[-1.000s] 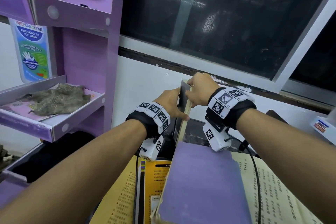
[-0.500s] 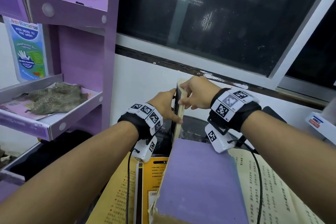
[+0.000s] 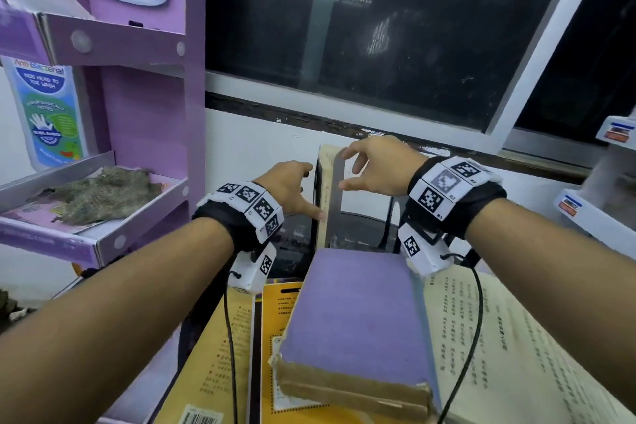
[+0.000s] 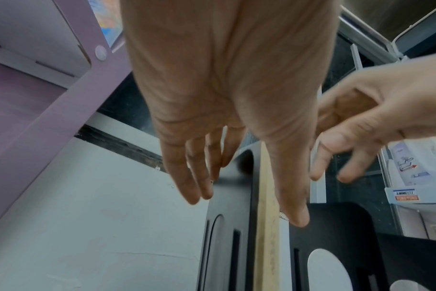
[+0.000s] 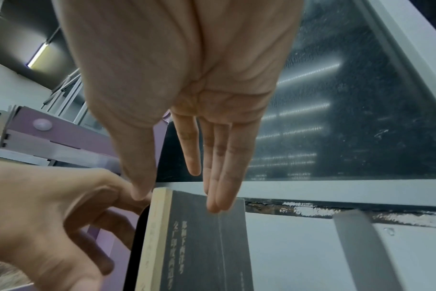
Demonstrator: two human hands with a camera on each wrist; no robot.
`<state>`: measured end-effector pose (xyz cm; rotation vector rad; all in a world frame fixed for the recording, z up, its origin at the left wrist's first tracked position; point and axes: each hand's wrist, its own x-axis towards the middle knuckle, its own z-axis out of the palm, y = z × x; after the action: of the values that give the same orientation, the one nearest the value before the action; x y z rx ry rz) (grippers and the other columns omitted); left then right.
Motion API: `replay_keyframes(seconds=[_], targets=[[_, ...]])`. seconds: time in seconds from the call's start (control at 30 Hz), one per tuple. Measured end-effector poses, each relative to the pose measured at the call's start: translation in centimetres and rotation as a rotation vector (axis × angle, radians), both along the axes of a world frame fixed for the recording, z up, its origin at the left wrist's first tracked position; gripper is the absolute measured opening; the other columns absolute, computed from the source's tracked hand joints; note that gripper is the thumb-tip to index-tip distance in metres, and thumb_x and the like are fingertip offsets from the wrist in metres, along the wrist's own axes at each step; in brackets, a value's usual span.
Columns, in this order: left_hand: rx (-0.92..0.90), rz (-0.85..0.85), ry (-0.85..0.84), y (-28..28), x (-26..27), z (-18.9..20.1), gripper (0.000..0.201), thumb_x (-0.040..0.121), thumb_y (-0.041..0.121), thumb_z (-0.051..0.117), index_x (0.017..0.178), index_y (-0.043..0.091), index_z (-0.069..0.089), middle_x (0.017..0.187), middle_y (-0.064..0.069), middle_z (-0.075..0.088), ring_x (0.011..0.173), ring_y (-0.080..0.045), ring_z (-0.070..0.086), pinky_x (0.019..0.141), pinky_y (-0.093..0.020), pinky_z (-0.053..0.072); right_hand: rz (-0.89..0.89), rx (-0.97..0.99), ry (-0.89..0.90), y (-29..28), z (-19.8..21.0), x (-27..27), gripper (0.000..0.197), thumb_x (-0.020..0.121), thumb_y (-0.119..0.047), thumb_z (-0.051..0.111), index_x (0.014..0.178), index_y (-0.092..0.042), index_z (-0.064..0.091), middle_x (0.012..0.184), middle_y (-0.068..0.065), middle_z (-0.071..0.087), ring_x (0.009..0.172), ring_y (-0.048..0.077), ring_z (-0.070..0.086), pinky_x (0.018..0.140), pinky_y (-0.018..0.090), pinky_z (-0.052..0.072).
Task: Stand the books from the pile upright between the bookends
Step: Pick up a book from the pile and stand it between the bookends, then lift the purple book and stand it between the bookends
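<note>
A thin book [image 3: 331, 196] with a tan spine and grey cover stands upright against the black left bookend [image 3: 314, 203]. A second black bookend [image 4: 336, 226] stands to its right. My left hand [image 3: 292, 189] is beside the book with straight fingers, and its thumb tip is at the tan spine [image 4: 266, 246]. My right hand [image 3: 371, 165] hovers at the book's top right, fingers spread, holding nothing. In the right wrist view the right hand [image 5: 179, 198] hangs just above the book [image 5: 199, 246]. The pile lies nearer me, with a thick purple book [image 3: 358, 313] on top.
Yellow books [image 3: 220, 337] and an open pale book [image 3: 499, 337] lie under the purple one. A purple cardboard shelf [image 3: 103, 237] stands at the left, holding a mottled cloth [image 3: 103, 193]. A white wall and dark window lie behind. White boxes [image 3: 585, 210] sit at the right.
Both hands gripped the upright book earlier. They have now let go and opened, and the right hand has drawn slightly right. The book stays standing.
</note>
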<state>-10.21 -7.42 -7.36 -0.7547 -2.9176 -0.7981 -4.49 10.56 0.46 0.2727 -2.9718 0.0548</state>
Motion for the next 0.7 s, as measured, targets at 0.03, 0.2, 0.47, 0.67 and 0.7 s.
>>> replay_keyframes(seconds=[0.03,0.2,0.47,0.67,0.7], targets=[[-0.002,0.01,-0.002,-0.3,0.6,0.3,0.11,0.069,0.048,0.087,0.155,0.01,0.03,0.154,-0.005,0.044,0.126,-0.02,0.057,0.103,-0.034,0.047,-0.007,0.007,-0.006,0.4,0.3,0.8,0.06,0.082,-0.056,0.072,0.131,-0.025,0.058,0.105,-0.009,0.069,0.102,0.014,0.053,0.094,0.035,0.048],[-0.001,0.043,-0.02,-2.2,3.5,1.1,0.081,0.08,0.05,0.078,0.146,0.016,0.047,0.146,0.002,0.053,0.121,-0.015,0.061,0.102,-0.032,0.046,-0.036,0.061,-0.065,2.4,0.8,5.3,0.062,0.083,-0.064,0.064,0.128,-0.022,0.06,0.107,-0.008,0.069,0.102,0.013,0.058,0.094,0.035,0.049],[-0.125,-0.125,-0.139,-3.1,8.6,-0.2,0.062,0.082,0.069,0.06,0.126,0.025,0.066,0.123,0.01,0.068,0.11,-0.01,0.063,0.101,-0.032,0.049,-0.062,0.146,-0.234,4.5,-1.5,11.7,0.083,0.081,-0.08,0.046,0.131,-0.014,0.059,0.119,-0.001,0.069,0.105,0.016,0.059,0.097,0.033,0.047],[-0.186,-0.201,-0.296,-2.3,10.8,-2.0,0.087,0.069,0.088,0.053,0.132,0.029,0.061,0.121,0.013,0.067,0.11,-0.007,0.063,0.103,-0.033,0.048,-0.063,0.209,-0.363,4.2,-3.6,13.8,0.086,0.078,-0.087,0.039,0.112,-0.014,0.067,0.111,0.004,0.07,0.101,0.023,0.064,0.091,0.039,0.052],[-0.188,-0.212,-0.314,-2.2,11.0,-2.1,0.081,0.073,0.083,0.053,0.132,0.028,0.061,0.118,0.012,0.068,0.107,-0.007,0.064,0.101,-0.032,0.049,-0.055,0.197,-0.386,4.1,-3.9,14.0,0.083,0.078,-0.086,0.039,0.114,-0.017,0.067,0.11,0.003,0.069,0.1,0.022,0.064,0.092,0.039,0.052]])
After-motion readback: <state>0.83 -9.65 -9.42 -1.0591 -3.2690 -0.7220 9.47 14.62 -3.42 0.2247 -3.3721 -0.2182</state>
